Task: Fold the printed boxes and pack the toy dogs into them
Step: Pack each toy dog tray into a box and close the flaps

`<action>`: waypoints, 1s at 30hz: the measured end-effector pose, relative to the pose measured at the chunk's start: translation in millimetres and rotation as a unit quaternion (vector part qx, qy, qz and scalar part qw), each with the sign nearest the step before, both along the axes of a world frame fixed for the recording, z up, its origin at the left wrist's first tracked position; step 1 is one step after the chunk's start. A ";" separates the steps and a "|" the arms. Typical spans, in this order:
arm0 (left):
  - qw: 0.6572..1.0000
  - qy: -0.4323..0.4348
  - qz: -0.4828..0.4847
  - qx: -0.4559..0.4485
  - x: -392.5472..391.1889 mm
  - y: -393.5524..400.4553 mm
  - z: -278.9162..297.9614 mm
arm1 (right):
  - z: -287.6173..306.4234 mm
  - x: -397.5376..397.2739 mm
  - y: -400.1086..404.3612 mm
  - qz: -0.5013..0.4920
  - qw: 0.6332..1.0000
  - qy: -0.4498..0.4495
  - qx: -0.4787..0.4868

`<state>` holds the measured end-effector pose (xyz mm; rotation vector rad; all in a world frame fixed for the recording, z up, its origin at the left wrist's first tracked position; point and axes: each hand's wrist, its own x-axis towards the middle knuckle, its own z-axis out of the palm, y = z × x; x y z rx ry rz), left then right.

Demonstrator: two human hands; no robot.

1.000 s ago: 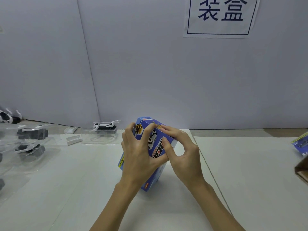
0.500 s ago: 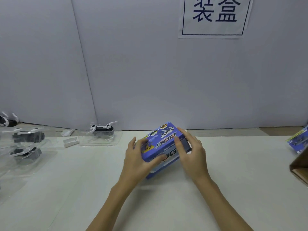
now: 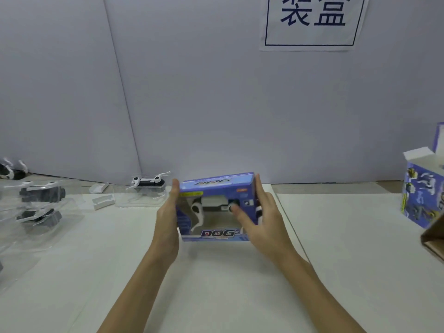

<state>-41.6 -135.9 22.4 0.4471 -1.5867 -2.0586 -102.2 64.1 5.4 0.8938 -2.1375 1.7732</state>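
Where the flat white tabletop (image 3: 216,284) meets a pale grey partition wall (image 3: 192,104) bearing a white paper sign (image 3: 312,22) with dark blue characters, clear plastic trays (image 3: 40,207) holding black-and-white toy dogs lie along the left, one more tray (image 3: 144,192) sitting just left of centre. In the middle, the blue printed windowed box (image 3: 216,207) marked DOG stands upright on the table with a white toy dog (image 3: 204,207) visible inside, the left hand (image 3: 167,219) flat against its left end and the right hand (image 3: 262,217) grasping its right end, thumb across the front. At the far right stand another blue printed box (image 3: 420,195) with its white flap up and a brown cardboard carton edge (image 3: 434,241).
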 end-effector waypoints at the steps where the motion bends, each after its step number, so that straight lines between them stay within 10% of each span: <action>1: 1.000 -0.006 -0.026 -0.008 0.3 1.8 0.6 | 0.3 -1.6 1.8 -0.001 0.998 -0.040 -0.041; 30: 0.984 0.037 -0.172 0.009 -6.6 9.3 -21.6 | 25.1 -10.8 31.0 0.011 0.966 -0.259 0.018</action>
